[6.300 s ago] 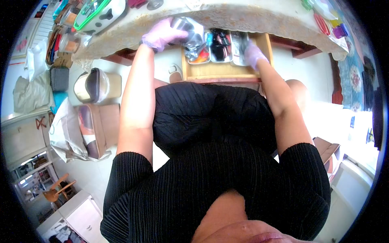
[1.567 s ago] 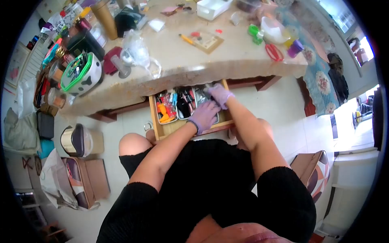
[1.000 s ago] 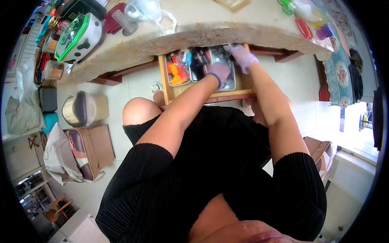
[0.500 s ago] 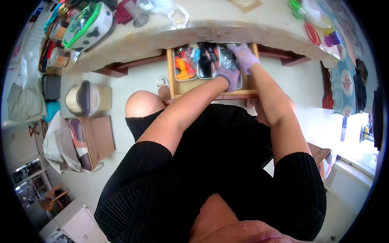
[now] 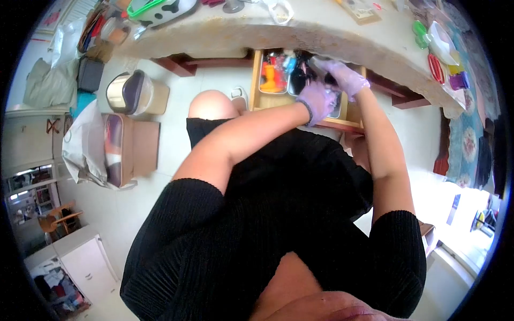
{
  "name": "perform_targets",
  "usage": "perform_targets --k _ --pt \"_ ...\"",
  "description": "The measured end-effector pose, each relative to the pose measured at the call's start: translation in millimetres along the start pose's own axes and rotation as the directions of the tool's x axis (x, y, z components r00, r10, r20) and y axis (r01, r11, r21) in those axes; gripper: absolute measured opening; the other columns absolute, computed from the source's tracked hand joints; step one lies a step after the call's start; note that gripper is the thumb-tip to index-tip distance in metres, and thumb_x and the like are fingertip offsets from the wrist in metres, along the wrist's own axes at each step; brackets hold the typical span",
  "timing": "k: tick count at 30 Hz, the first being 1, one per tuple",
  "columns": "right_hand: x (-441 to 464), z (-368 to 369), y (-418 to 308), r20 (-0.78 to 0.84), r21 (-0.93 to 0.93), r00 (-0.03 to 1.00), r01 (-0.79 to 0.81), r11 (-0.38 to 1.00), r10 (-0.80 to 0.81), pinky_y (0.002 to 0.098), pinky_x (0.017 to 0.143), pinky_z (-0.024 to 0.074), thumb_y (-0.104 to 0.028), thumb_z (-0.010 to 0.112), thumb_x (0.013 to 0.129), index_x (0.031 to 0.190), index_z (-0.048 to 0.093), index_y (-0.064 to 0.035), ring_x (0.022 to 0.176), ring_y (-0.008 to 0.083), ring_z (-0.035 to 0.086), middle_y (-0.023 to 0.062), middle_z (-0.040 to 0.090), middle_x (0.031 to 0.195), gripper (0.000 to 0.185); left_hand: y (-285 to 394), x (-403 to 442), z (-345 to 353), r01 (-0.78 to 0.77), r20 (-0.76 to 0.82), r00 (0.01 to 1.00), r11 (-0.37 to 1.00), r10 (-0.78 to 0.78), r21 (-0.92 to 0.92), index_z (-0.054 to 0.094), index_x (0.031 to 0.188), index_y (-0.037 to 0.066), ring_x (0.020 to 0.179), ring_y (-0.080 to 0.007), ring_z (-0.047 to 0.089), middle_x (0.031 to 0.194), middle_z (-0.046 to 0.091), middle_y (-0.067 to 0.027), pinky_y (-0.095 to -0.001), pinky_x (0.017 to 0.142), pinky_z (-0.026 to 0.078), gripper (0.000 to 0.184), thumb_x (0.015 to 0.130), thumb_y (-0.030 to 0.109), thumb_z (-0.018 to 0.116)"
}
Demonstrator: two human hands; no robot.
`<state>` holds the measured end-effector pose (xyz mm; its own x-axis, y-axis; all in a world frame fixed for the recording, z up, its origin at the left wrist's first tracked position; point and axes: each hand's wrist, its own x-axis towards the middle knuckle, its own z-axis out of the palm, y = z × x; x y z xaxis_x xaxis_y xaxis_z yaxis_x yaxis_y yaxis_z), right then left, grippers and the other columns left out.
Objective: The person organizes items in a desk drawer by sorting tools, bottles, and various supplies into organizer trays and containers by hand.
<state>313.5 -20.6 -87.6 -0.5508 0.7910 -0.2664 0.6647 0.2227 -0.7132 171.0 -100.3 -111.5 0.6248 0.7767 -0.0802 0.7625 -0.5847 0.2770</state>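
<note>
A wooden drawer point(image 5: 256, 96) is pulled out from under the table. Inside, a white bin point(image 5: 274, 92) holds an orange item point(image 5: 272, 80) with a bulbous shape, and a bin beside it holds dark items point(image 5: 300, 75). My left hand point(image 5: 317, 101), in a thin purple glove, is over the right-hand bin near the drawer's front; motion blurs its fingers. My right hand point(image 5: 347, 79), gloved alike, reaches in from the right with its fingers closed around a greyish item point(image 5: 320, 65), too blurred to name. Both hands hide much of the right-hand bin.
Above the drawer runs the table edge point(image 5: 214, 37) with its pale cover. On the table are a green-rimmed container point(image 5: 166, 10), a red item point(image 5: 436, 68) and a white dish point(image 5: 443, 43). A bin point(image 5: 126, 92) and a cardboard box point(image 5: 144, 147) stand on the floor at left.
The view has shifted, so the drawer sits further right in it. My left hand has drawn back slightly toward the drawer's front. My right hand remains at the right side.
</note>
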Motion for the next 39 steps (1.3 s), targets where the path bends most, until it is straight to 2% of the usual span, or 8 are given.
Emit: perform_targets --k 8,14,20,22,27,34,36,39 --pt "-1.5 14.0 -4.1 0.013 0.215 0.997 -0.075 0.974 0.074 0.0273 0.073 0.0517 -0.048 0.054 0.093 0.126 0.055 -0.0047 0.095 0.0167 0.054 0.0101 0.057 0.111 0.055 -16.9 -55.1 -107.6 -0.054 0.567 0.822 0.998 0.051 -0.012 0.056 0.124 0.007 0.104 -0.0344 0.064 0.109 0.067 -0.0216 -0.0457 0.089 0.05 0.045 0.092 0.039 0.048" --pt "-18.0 6.7 15.1 -0.121 0.024 0.99 -0.066 0.998 0.069 0.029 0.076 0.0508 -0.009 0.067 0.084 0.137 0.049 -0.0125 0.091 0.0215 0.056 0.0117 0.061 0.107 0.056 -51.2 -42.7 -64.1 0.072 0.49 0.87 0.997 -0.06 -0.007 0.062 0.113 0.006 0.107 -0.0345 0.061 0.116 0.063 -0.0205 -0.0447 0.091 0.049 0.036 0.089 0.031 0.051" --pt "-33.2 -0.6 2.4 -0.263 -0.133 0.965 -0.021 0.991 -0.014 0.0245 0.071 0.0514 0.0 0.064 0.087 0.129 0.054 -0.0095 0.081 0.0134 0.055 0.0055 0.062 0.096 0.044 -14.6 2.3 -7.4 -0.301 0.26 0.929 0.947 0.264 0.113 0.064 0.111 0.007 0.115 -0.0258 0.058 0.122 0.06 -0.0117 -0.0496 0.105 0.037 0.03 0.083 0.017 0.057" --pt "-45.3 -22.0 -37.6 -0.051 0.526 0.843 -0.433 0.732 0.535 0.0302 0.079 0.0492 -0.016 0.064 0.09 0.125 0.057 -0.0053 0.086 0.0148 0.057 0.0066 0.063 0.096 0.037 -16.2 9.7 0.6 -0.336 0.445 0.863 0.929 0.239 0.153 0.069 0.107 0.012 0.124 -0.0206 0.052 0.116 0.066 -0.0067 -0.0608 0.105 0.031 0.027 0.087 0.019 0.052" --pt "-44.1 0.7 25.2 0.019 0.018 0.977 -0.212 0.977 0.212 0.0331 0.089 0.0474 -0.043 0.069 0.08 0.116 0.064 0.0012 0.099 0.0267 0.063 0.0177 0.067 0.106 0.057 -29.5 21.2 24.4 -0.333 0.442 0.862 0.935 0.248 0.124 0.07 0.103 0.013 0.128 -0.026 0.05 0.12 0.066 -0.0055 -0.0642 0.1 0.033 0.027 0.089 0.023 0.05" --pt "-24.2 44.6 13.0 0.144 -0.455 0.793 -0.478 0.751 0.592 0.0393 0.093 0.0491 -0.054 0.067 0.079 0.115 0.061 0.009 0.107 0.0371 0.063 0.0288 0.061 0.119 0.072 -45.4 28.9 18.0 -0.068 0.382 0.917 0.989 0.113 -0.129 0.064 0.107 0.006 0.12 -0.0348 0.051 0.12 0.06 -0.016 -0.0405 0.095 0.047 0.029 0.085 0.023 0.057" --pt "-19.8 59.6 45.2 0.199 -0.515 0.873 -0.293 0.806 0.444 0.0404 0.091 0.0503 -0.049 0.065 0.082 0.117 0.062 0.0043 0.106 0.0368 0.064 0.0286 0.06 0.121 0.064 -44.5 18.5 24.7 -0.211 -0.061 0.977 0.962 0.203 -0.173 0.061 0.11 0.003 0.12 -0.0358 0.051 0.127 0.055 -0.018 -0.0418 0.098 0.045 0.036 0.084 0.028 0.061" --pt "-30.0 58.8 22.5 0.082 -0.53 0.893 -0.336 0.778 0.442 0.0412 0.086 0.0533 -0.034 0.078 0.075 0.117 0.062 0.0 0.102 0.0375 0.065 0.0274 0.062 0.118 0.056 -47.2 17.6 46.6 -0.256 -0.168 0.957 0.961 0.237 -0.107 0.057 0.116 0.002 0.126 -0.0345 0.045 0.13 0.052 -0.018 -0.0456 0.107 0.037 0.046 0.085 0.035 0.062"
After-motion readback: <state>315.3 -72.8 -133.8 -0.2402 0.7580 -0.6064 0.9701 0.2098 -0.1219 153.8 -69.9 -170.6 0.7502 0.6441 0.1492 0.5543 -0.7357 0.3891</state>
